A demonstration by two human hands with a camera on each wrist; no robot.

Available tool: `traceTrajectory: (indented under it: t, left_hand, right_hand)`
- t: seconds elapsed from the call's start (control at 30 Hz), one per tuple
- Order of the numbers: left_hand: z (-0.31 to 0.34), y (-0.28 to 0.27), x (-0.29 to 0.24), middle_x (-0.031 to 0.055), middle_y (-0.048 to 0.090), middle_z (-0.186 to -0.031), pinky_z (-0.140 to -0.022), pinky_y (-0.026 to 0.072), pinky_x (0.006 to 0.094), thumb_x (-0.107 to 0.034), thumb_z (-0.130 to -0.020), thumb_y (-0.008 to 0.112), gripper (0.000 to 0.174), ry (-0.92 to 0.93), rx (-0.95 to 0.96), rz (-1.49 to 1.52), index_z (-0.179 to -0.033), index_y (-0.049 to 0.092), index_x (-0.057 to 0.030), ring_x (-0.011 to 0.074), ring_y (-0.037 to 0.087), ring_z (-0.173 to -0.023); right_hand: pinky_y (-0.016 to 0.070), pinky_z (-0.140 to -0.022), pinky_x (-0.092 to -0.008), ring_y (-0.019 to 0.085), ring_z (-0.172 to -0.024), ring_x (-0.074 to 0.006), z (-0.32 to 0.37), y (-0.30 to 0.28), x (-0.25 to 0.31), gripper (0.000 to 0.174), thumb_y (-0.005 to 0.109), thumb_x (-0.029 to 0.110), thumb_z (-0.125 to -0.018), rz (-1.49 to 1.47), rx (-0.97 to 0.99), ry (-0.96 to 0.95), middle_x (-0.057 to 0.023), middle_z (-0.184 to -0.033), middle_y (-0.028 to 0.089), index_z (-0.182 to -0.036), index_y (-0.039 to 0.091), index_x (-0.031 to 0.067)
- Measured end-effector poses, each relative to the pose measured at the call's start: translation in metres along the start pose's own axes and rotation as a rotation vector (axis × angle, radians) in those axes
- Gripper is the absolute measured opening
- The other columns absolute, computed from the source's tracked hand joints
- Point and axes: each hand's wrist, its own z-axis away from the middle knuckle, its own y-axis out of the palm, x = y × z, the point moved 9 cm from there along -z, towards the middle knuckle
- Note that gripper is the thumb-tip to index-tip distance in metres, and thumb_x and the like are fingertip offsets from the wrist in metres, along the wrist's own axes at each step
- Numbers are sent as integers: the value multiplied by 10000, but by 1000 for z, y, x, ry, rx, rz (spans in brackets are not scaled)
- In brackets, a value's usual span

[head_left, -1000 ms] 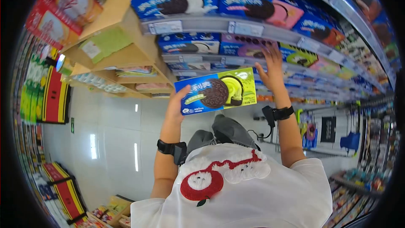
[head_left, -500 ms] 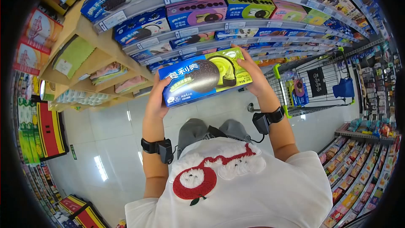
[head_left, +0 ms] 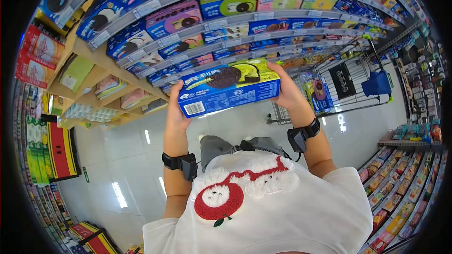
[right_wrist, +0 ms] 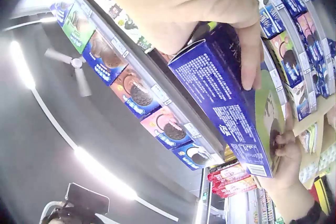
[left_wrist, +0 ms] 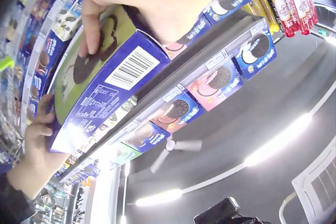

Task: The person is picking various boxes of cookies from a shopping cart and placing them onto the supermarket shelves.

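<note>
A blue and green box of Oreo cookies (head_left: 230,84) is held level in front of the chest, facing the shelves. My left hand (head_left: 177,108) grips its left end, and my right hand (head_left: 288,93) grips the right end. The long blue side with the barcode (head_left: 194,108) and printed text is turned up to the head camera. In the left wrist view, fingers of the left hand (left_wrist: 142,8) curl over the cookie picture. From the right wrist view, the right hand (right_wrist: 210,3) wraps the near end, its fingers partly hidden behind the box.
Shelves (head_left: 226,23) packed with cookie boxes curve across the front. To the right stands a shopping cart (head_left: 339,80) with a few boxes and a blue item inside. A wooden display unit (head_left: 89,94) is at the left, and low racks (head_left: 400,193) of packets line the right.
The right hand came away from the shelf and took the box's right end. The box then tilted, bringing its barcode side into view. The head view has turned toward the cart.
</note>
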Motion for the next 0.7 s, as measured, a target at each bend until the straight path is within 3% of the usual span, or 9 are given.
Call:
traceTrajectory:
  t: [0.03, 0.23, 0.37, 0.47, 0.5, 0.6, 0.63, 0.7]
  left_hand:
    - [2, 6, 6, 79, 647, -942, -758, 517, 308, -310, -836, 609, 346, 4, 2, 4, -1051, 573, -41, 184, 637, -840]
    - [5, 42, 31, 68, 635, -1006, -787, 508, 299, -354, -888, 547, 371, -2, 86, -8, -1106, 560, -54, 173, 623, -894]
    - [14, 81, 31, 38, 588, -1120, -865, 471, 285, -319, -941, 458, 357, 62, 271, -23, -1203, 506, -82, 145, 577, -994]
    - [26, 102, 22, 59, 598, -1138, -813, 506, 323, -362, -916, 471, 407, 221, 197, -130, -1173, 535, -54, 180, 615, -964]
    - [28, 99, 22, 63, 571, -1169, -812, 510, 312, -287, -929, 460, 379, 217, 154, -87, -1216, 486, -41, 173, 604, -990]
    - [45, 129, 14, 75, 559, -1168, -807, 516, 286, -196, -934, 447, 350, 238, 378, -137, -1248, 435, -41, 170, 593, -1018]
    - [50, 132, 14, 65, 573, -1077, -635, 536, 278, -133, -915, 493, 309, 239, 300, -125, -1207, 451, -45, 161, 627, -881]
    - [56, 136, 14, 68, 576, -1021, -554, 517, 258, -137, -905, 516, 317, 262, 338, -230, -1199, 450, -39, 166, 637, -771]
  right_hand:
    - [548, -668, -276, 658, -814, -165, 5, -5, 4, 398, 560, 320, -876, -10, 65, -2, -95, -1010, 651, -1116, 552, 3]
    - [549, -650, -273, 661, -812, -173, 39, -21, 33, 396, 547, 321, -879, -104, -12, -86, -103, -1005, 651, -1116, 551, 2]
    - [539, -695, -296, 649, -854, -178, 48, -42, 46, 409, 535, 324, -881, -105, -6, -123, -106, -1049, 632, -1141, 527, 8]
    - [543, -690, -310, 649, -858, -177, 53, -45, 54, 411, 531, 325, -879, -163, 47, -94, -110, -1036, 634, -1135, 532, 4]
    - [557, -609, -312, 664, -774, -181, 54, -48, 54, 385, 533, 347, -867, -168, -22, -77, -99, -941, 658, -1066, 574, 20]
    - [553, -508, -295, 662, -657, -187, 43, -56, 39, 354, 530, 367, -857, -246, 54, 71, -76, -829, 670, -982, 607, 45]
    - [537, -426, -305, 648, -577, -208, 45, -57, 28, 339, 520, 377, -851, -353, 73, 181, -68, -761, 669, -933, 617, 63]
    - [535, -421, -318, 638, -559, -219, 37, -64, 9, 344, 513, 381, -851, -384, 167, 256, -74, -751, 665, -943, 616, 66]
